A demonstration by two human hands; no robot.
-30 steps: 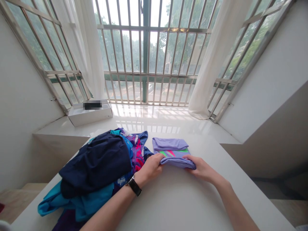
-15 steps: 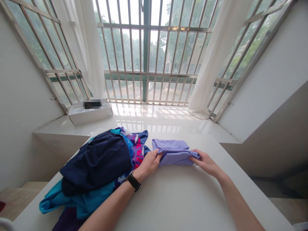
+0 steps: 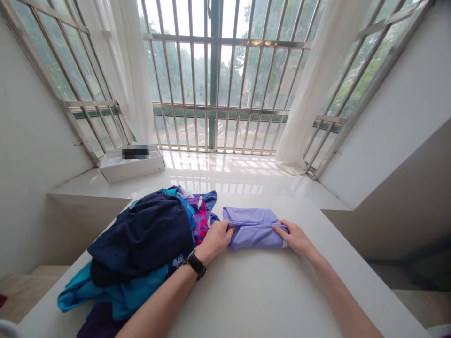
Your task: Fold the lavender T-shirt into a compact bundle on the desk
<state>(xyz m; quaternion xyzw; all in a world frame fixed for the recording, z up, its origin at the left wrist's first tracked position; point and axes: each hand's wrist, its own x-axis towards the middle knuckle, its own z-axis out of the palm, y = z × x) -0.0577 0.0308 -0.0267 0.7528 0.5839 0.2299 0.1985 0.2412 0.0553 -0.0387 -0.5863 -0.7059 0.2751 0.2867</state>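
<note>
A lavender garment (image 3: 259,234), folded into a flat rectangle, lies on the white table (image 3: 268,291). Its exact kind is hidden by the folds. At its left end, my left hand (image 3: 216,238), with a dark watch (image 3: 196,265) on the wrist, is closed on the fabric. My right hand (image 3: 294,236) pinches the right end between thumb and fingers. A crease runs across the garment between the two hands. Just left of my left hand is a heap of clothes, with a navy garment (image 3: 144,234) on top and a teal one (image 3: 134,291) underneath.
An open white box (image 3: 136,171) sits on the window sill at the back left, a blurred dark patch over its top. White curtains (image 3: 299,103) hang on both sides of the barred window (image 3: 214,94). The table's right edge drops off beside my right forearm.
Both hands have lowered the raised fold of the lavender garment, so it now lies flatter. My right hand has shifted slightly left along its edge. The clothes heap has not moved.
</note>
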